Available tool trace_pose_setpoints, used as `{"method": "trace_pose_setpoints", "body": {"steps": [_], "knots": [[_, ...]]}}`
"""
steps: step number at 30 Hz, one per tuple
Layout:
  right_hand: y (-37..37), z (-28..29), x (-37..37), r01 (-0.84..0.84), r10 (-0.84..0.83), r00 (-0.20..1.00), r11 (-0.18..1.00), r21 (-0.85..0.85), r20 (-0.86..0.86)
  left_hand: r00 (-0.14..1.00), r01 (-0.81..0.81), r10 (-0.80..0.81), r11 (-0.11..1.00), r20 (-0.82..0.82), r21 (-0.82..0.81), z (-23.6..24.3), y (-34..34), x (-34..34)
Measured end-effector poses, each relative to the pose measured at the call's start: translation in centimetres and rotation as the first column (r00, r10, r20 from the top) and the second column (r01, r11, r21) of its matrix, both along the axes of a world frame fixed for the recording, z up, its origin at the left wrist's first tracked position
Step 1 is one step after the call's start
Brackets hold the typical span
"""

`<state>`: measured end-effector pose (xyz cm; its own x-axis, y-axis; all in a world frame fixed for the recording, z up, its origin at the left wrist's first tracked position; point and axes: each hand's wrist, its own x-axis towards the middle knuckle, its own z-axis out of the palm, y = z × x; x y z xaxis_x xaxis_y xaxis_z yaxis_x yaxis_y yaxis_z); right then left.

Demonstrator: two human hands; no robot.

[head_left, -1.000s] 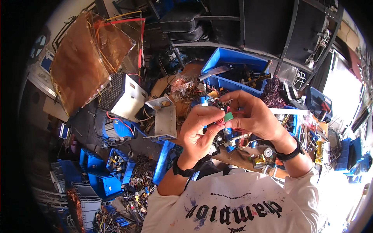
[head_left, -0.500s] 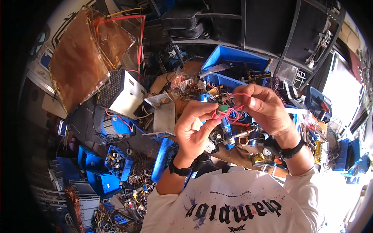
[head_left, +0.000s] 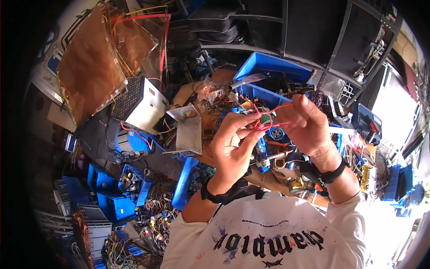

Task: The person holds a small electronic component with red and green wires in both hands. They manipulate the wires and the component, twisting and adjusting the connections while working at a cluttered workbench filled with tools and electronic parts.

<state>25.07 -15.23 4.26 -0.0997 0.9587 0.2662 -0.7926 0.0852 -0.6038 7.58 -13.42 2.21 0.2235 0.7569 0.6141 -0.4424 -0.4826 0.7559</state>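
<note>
Between the thumb and fingers of my left hand (head_left: 234,142) is a small green ring core (head_left: 266,119) with red wire (head_left: 262,127) wound about it. Two strands of that wire run from the core across to my right hand (head_left: 308,127). The right fingers are curled in at the ends of the strands, and the thumb points up. Exactly how the right fingertips pinch the wire is hidden behind the hand. Both hands are held up over a cluttered work table, and each wrist has a black band.
Behind the hands stands a blue bin (head_left: 264,93) with dark parts. A metal bracket (head_left: 188,134) and a white metal case (head_left: 147,105) are to the left. Blue bins (head_left: 112,197) and heaped cables (head_left: 159,201) lie lower left. A blue tool case (head_left: 368,122) sits at right.
The loose tangle of red wire has thinned to a few loops round the green core. My right hand has turned, its thumb now up, with two strands stretched toward it.
</note>
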Motion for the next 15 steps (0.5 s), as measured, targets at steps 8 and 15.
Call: {"method": "trace_pose_setpoints", "body": {"steps": [8,15], "knots": [[0.4,0.4,2.1,0.21,-0.15,0.92,0.969,-0.133,0.361,0.999,-0.037,0.037,0.999,-0.004,-0.021,-0.8,0.7,-1.7],[0.5,-0.3,1.9,0.048,-0.033,0.988,0.994,-0.1,0.151,0.999,-0.045,0.045,0.998,-0.015,-0.039,-0.6,0.7,-2.2]]}}
